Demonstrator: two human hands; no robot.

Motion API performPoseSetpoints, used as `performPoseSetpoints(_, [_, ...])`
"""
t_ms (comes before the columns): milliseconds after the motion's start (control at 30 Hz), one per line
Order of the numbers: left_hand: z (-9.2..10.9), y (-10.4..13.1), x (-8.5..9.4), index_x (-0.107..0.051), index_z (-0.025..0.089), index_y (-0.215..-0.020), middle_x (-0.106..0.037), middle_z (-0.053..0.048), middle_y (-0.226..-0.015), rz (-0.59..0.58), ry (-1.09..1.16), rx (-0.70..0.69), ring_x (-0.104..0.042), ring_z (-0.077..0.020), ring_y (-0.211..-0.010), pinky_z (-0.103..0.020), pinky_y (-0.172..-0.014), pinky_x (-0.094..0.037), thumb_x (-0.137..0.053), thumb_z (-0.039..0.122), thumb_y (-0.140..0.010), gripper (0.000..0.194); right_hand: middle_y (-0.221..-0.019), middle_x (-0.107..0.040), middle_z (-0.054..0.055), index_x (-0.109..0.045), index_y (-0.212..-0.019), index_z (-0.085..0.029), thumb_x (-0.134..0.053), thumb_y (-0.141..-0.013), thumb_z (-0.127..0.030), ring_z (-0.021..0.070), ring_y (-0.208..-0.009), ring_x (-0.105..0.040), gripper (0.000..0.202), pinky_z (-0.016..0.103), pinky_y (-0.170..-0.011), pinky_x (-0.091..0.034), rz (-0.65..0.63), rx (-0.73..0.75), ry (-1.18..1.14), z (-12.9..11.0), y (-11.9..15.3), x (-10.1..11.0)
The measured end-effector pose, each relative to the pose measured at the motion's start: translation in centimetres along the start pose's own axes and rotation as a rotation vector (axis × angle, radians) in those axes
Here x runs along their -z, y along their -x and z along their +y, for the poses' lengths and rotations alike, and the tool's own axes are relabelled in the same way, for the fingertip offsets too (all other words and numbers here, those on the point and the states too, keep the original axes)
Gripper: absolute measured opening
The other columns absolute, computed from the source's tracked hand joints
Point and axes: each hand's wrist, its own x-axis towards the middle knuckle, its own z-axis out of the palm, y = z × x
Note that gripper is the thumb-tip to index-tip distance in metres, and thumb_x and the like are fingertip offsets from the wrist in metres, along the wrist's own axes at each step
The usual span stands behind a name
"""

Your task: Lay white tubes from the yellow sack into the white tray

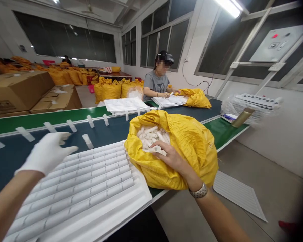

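My left hand (46, 152), in a white glove, is over the far edge of a white ribbed tray (138, 188). Its thumb and fingers are spread, with nothing between them. Rows of white printed tubes (91, 178) lie in the tray's grooves. Just beyond those fingertips, a white capped tube (87, 141) stands on the dark conveyor belt (113, 132). My bare right hand (170, 156), with a metal watch at the wrist, reaches into the mouth of a yellow sack (192, 141) of loose white plastic tubes (148, 134). Its thumb and fingers close around one tube.
Several more white tubes (71, 125) stand along the belt. Across it, a person (156, 80) works beside stacked white trays (126, 105) and another yellow sack (198, 98). At right are a gold-coloured container (243, 117) and plastic-wrapped tubes (252, 106). A tray (238, 193) lies on the floor.
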Motion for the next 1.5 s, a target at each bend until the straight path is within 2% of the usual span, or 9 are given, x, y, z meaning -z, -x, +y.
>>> performPoseSetpoints(67, [2.3, 3.7, -1.5, -0.064, 0.012, -0.119, -0.07, -0.006, -0.113, -0.133, 0.094, -0.032, -0.067, -0.0255, -0.103, -0.037, -0.093, -0.055, -0.053, 0.044, -0.093, 0.042, -0.121, -0.064, 0.007, -0.059, -0.119, -0.023, -0.063, -0.098, -0.029, 0.0219, -0.116, -0.06, 0.022, 0.038, -0.106, -0.045, 0.058, 0.086, -0.133, -1.4, 0.4, -0.4])
performPoseSetpoints(167, [6.6, 9.0, -4.9, -0.072, 0.018, -0.101, -0.073, -0.009, -0.102, -0.358, 0.042, -0.336, -0.067, -0.0255, -0.097, -0.037, -0.089, -0.053, -0.051, 0.024, -0.093, 0.023, -0.117, -0.064, 0.005, -0.047, -0.129, -0.028, -0.067, -0.096, -0.025, 0.0192, -0.112, -0.063, 0.039, 0.037, -0.104, -0.049, 0.083, 0.122, -0.393, -3.4, 0.9, -1.7])
performPoseSetpoints(333, [10.2, 11.5, -8.6, -0.071, 0.013, -0.092, -0.07, -0.016, -0.099, -0.38, -0.109, -0.36, -0.065, -0.0333, -0.095, -0.043, -0.083, -0.048, -0.055, 0.012, -0.083, 0.018, -0.114, -0.064, 0.005, -0.054, -0.117, -0.025, -0.072, -0.093, -0.026, 0.0183, -0.111, -0.063, 0.03, 0.034, -0.098, -0.053, 0.065, 0.13, -0.497, -4.6, 1.7, -3.5])
performPoseSetpoints(567, [10.3, 11.3, -9.3, -0.069, 0.014, -0.093, -0.071, -0.014, -0.094, -0.296, 0.041, -0.308, -0.065, -0.0305, -0.093, -0.044, -0.086, -0.049, -0.048, 0.014, -0.091, 0.021, -0.101, -0.067, 0.004, -0.065, -0.102, -0.022, -0.081, -0.086, -0.025, 0.0192, -0.106, -0.064, 0.023, 0.031, -0.093, -0.054, 0.16, 0.088, -0.438, -3.2, 3.3, -2.9])
performPoseSetpoints(667, [10.0, 12.0, -8.2, -0.066, 0.019, -0.116, -0.071, -0.011, -0.115, -0.253, 0.489, -0.287, -0.064, -0.0277, -0.108, -0.043, -0.098, -0.049, -0.046, 0.029, -0.099, 0.028, -0.103, -0.068, 0.004, -0.065, -0.104, -0.021, -0.08, -0.087, -0.025, 0.0184, -0.106, -0.065, 0.023, 0.029, -0.093, -0.054, 0.189, 0.054, -0.469, -3.1, 4.0, -3.0])
performPoseSetpoints(800, [9.7, 12.5, -5.3, -0.061, 0.024, -0.127, -0.071, -0.005, -0.123, -0.463, 0.931, -0.132, -0.065, -0.024, -0.115, -0.035, -0.102, -0.05, -0.048, 0.049, -0.099, 0.039, -0.103, -0.07, 0.004, -0.065, -0.107, -0.022, -0.077, -0.09, -0.028, 0.0161, -0.099, -0.067, 0.021, 0.025, -0.086, -0.055, 0.133, 0.046, -0.455, -3.7, 4.0, -3.1])
performPoseSetpoints(1067, [9.6, 13.2, -4.2, -0.065, 0.022, -0.117, -0.073, -0.004, -0.119, -0.42, 0.807, -0.167, -0.067, -0.0237, -0.114, -0.034, -0.101, -0.052, -0.048, 0.042, -0.098, 0.033, -0.11, -0.071, 0.009, -0.066, -0.117, -0.018, -0.065, -0.099, -0.027, 0.0198, -0.107, -0.066, 0.019, 0.032, -0.096, -0.053, -0.207, 0.375, -0.101, -5.8, 1.8, -0.8])
performPoseSetpoints(1300, [8.7, 15.4, -5.7, -0.063, 0.027, -0.123, -0.071, -0.003, -0.128, -0.205, 0.83, -0.248, -0.067, -0.0224, -0.119, -0.034, -0.104, -0.055, -0.047, 0.037, -0.099, 0.031, -0.101, -0.067, 0.006, -0.061, -0.113, -0.017, -0.06, -0.102, -0.042, 0.0177, -0.092, -0.064, 0.027, 0.027, -0.084, -0.051, -0.505, 0.267, 0.012, -7.2, 0.8, -1.7])
performPoseSetpoints(1500, [8.3, 16.9, -5.8, -0.057, 0.03, -0.136, -0.065, -0.002, -0.139, -0.275, 0.892, -0.318, -0.063, -0.0204, -0.128, -0.032, -0.11, -0.051, -0.043, 0.029, -0.101, 0.037, -0.096, -0.063, 0.004, -0.057, -0.11, -0.017, -0.056, -0.103, -0.043, 0.0166, -0.086, -0.062, 0.028, 0.026, -0.077, -0.049, -0.656, 0.267, -0.006, -7.4, 0.9, -4.2])
